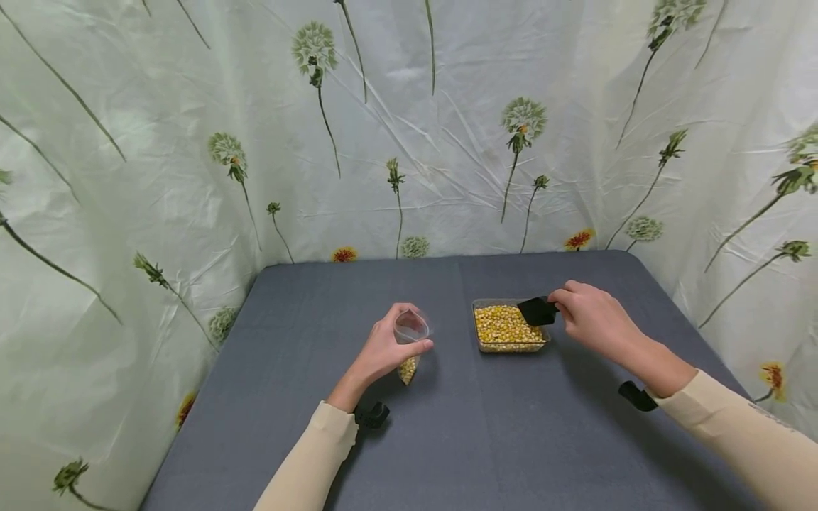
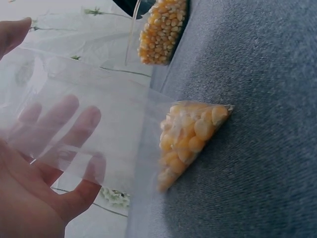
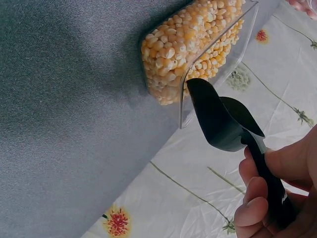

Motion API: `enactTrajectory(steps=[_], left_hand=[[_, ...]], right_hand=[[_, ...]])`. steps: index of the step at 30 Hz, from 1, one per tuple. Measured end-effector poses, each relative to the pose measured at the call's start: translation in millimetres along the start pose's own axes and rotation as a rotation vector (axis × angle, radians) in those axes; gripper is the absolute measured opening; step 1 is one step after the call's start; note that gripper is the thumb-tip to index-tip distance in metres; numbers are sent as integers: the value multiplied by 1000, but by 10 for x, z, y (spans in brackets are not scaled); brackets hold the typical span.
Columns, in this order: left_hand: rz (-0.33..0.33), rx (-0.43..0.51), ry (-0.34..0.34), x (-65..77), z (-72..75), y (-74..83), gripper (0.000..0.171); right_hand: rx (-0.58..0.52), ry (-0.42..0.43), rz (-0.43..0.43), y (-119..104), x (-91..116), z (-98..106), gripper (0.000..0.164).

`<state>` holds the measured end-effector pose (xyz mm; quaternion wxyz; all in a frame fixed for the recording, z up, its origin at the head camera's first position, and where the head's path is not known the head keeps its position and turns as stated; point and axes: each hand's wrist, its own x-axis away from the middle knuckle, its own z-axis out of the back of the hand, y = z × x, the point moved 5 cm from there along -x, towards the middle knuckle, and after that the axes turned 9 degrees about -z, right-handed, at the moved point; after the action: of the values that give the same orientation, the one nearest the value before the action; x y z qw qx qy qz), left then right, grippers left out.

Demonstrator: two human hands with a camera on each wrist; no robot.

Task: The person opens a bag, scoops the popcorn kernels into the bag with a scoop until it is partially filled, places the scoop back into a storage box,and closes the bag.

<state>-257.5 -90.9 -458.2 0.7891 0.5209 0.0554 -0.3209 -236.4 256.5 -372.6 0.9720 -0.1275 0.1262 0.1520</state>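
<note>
My left hand (image 1: 382, 349) holds a clear plastic bag (image 1: 411, 326) near its open mouth, with the thumb on one side and the fingers round the other. A small heap of corn kernels (image 2: 190, 136) fills the bag's pointed bottom corner, close over the cloth in the left wrist view. My right hand (image 1: 594, 319) grips a black scoop (image 3: 218, 124) by its handle. The scoop's tip overlaps the rim of a clear rectangular container (image 3: 185, 94), which holds many yellow kernels (image 1: 508, 325).
A dark grey cloth (image 1: 441, 440) covers the table beneath everything. Behind and at the sides hangs a pale curtain (image 1: 383, 106) printed with dandelions. A black wrist device (image 1: 373, 415) shows below the left hand, and another (image 1: 637, 396) by the right sleeve.
</note>
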Motion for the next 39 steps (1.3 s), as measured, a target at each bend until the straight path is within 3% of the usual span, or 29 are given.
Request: enactTrajectory(steps=[11, 28, 34, 39], left_hand=[[11, 9, -14, 16, 25, -12, 60], [-10, 7, -13, 25, -36, -24, 56], [-8, 6, -16, 15, -27, -18, 57], [14, 7, -27, 17, -18, -30, 55]], right_hand=[[-8, -30, 10, -23, -4, -123, 15], [-105, -100, -47, 45, -100, -219, 21], [-165, -148, -100, 115, -137, -274, 23], [-257, -240, -189, 213, -145, -342, 23]])
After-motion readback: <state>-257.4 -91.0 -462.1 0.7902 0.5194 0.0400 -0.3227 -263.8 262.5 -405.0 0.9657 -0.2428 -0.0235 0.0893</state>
